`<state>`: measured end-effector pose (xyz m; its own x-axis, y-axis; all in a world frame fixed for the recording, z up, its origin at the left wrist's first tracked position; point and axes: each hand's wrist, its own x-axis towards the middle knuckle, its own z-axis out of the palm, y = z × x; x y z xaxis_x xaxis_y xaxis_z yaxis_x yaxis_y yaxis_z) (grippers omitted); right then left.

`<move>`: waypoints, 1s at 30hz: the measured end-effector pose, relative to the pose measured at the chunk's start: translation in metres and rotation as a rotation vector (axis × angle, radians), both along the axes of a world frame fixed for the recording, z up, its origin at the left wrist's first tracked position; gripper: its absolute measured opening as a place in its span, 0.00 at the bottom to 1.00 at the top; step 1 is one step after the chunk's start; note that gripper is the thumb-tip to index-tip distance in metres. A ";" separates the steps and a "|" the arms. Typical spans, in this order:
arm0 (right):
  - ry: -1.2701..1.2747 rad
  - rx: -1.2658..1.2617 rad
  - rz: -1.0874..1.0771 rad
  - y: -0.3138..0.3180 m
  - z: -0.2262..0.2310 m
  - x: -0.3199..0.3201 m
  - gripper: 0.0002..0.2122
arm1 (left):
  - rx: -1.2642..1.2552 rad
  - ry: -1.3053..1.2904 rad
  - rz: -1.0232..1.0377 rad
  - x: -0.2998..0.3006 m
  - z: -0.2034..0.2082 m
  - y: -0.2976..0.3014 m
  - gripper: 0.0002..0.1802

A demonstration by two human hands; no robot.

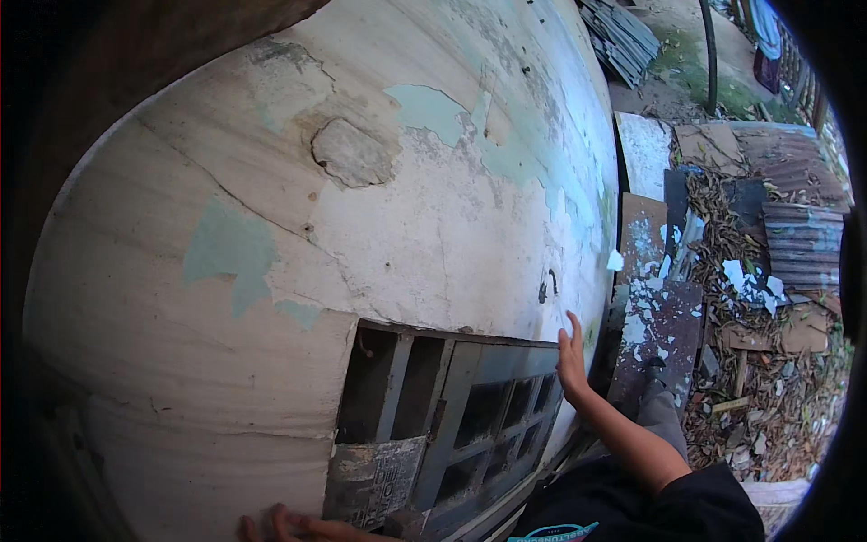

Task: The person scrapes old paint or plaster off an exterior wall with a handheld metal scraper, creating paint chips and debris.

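My right hand [572, 361], right of centre in the frame, is open, its fingers extended and grouped fairly close together; nothing shows in its grasp. It is at the off-white, peeling plaster wall [470, 253], beside the upper right corner of the grey-framed window with dark panes [479, 397]. I cannot tell whether its fingertips touch the surface. My left hand [289, 526], at the lower edge, is cut off and dim, its fingers partly bent; I cannot tell whether it rests on the wall or has hold of anything.

The wall fills the left and centre of the frame. Pale green patches [230, 253] show where the white coat is missing, and a rough grey bare patch [352, 154] sits at upper centre. A small dark curved metal hook [554, 282] juts out just above my right hand.

I judge the wall itself rigid and fixed, while its coating looks thin, light and brittle, likely to snap rather than bend and perhaps powdery under the fingers. Its ragged borders seem the best places to get a fingertip under; the smooth middle offers little grip. White flakes [635, 328] lie on the dark brown flat board [679, 312] at right.
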<state>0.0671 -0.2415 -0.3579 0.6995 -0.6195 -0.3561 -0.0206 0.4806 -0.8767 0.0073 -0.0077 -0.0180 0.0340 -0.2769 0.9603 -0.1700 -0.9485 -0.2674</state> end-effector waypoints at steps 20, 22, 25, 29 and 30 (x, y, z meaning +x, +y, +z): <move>-0.321 -0.572 0.111 -0.036 0.096 0.048 0.23 | 0.078 -0.114 0.077 0.014 0.003 0.004 0.18; -0.349 -0.681 0.138 -0.047 0.109 0.053 0.24 | 0.051 -0.165 0.125 0.014 0.010 0.011 0.17; -0.386 -0.793 0.131 -0.059 0.133 0.074 0.24 | 0.503 -0.073 0.047 0.001 0.018 0.050 0.17; -0.382 -0.869 0.129 -0.090 0.161 0.094 0.23 | -0.022 -0.112 0.124 0.003 -0.010 0.036 0.20; -0.411 -0.890 0.111 -0.096 0.165 0.101 0.23 | -0.025 -0.204 0.182 0.003 -0.011 0.039 0.23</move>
